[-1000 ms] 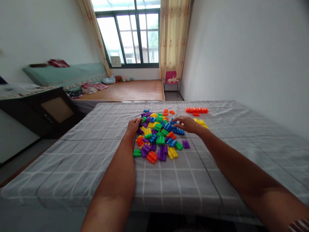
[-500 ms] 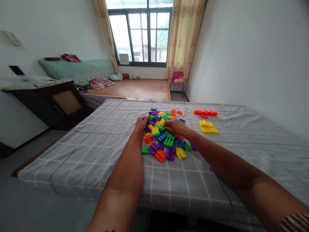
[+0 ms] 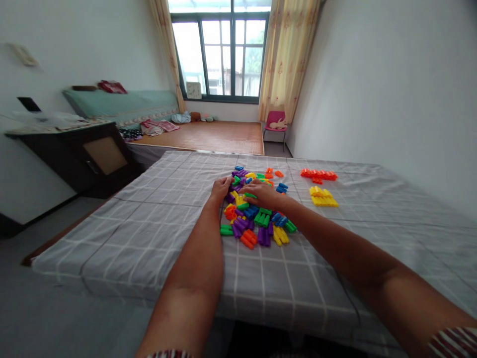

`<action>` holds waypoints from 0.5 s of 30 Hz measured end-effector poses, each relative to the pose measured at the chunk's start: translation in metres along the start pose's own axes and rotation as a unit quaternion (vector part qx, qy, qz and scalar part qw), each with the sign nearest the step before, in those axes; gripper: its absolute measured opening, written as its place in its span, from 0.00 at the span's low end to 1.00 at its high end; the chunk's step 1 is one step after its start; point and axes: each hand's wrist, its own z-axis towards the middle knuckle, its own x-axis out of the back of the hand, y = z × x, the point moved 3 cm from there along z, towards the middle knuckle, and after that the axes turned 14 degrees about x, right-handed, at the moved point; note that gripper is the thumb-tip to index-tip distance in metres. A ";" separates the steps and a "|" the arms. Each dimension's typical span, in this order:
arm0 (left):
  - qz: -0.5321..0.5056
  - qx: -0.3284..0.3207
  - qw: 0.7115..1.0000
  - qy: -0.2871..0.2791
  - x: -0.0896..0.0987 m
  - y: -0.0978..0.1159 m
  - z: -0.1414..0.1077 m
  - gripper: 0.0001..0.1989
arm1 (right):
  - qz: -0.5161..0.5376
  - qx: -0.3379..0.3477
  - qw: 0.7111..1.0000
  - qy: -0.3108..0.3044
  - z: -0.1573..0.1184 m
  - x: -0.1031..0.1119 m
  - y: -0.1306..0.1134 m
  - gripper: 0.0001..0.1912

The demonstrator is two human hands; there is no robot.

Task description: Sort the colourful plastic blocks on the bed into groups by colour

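A heap of coloured plastic building blocks [image 3: 263, 218], tube-shaped and joined in short rows, lies on the checked cloth. At the heap's left edge is my left hand [image 3: 221, 188], its fingers bent together against purple blocks [image 3: 230, 198]; whatever lies between the fingertips is hidden. My right hand [image 3: 264, 194] reaches over the middle of the heap with fingers stretched out and a little apart, above green and yellow blocks. Close to its far side sits a blue block [image 3: 282, 188]. An orange block [image 3: 249, 239] and a yellow block [image 3: 280, 235] mark the near edge.
Right of the heap stand an orange row of joined blocks [image 3: 319, 174] and a yellow group [image 3: 323, 197]. The grey checked cloth [image 3: 149, 233] covers the table. Beyond are a mat-covered bed [image 3: 223, 136], a pink chair [image 3: 276, 119] and, at left, a dark cabinet [image 3: 102, 154].
My right hand has moved left across the heap, towards my left hand, uncovering the blue block on its far side. My left hand stays at the heap's left edge.
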 end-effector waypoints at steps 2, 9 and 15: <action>0.003 0.005 1.000 0.003 0.000 0.001 -0.001 0.23 | 0.010 -0.005 0.999 -0.039 0.002 -0.006 -0.001 0.17; 0.007 0.009 1.000 0.001 0.000 0.004 -0.003 0.23 | 0.096 -0.028 0.994 -0.039 -0.018 -0.002 0.023 0.19; 0.008 0.012 1.000 0.004 0.000 0.003 -0.002 0.23 | 0.172 -0.062 0.983 0.002 -0.049 0.019 0.045 0.18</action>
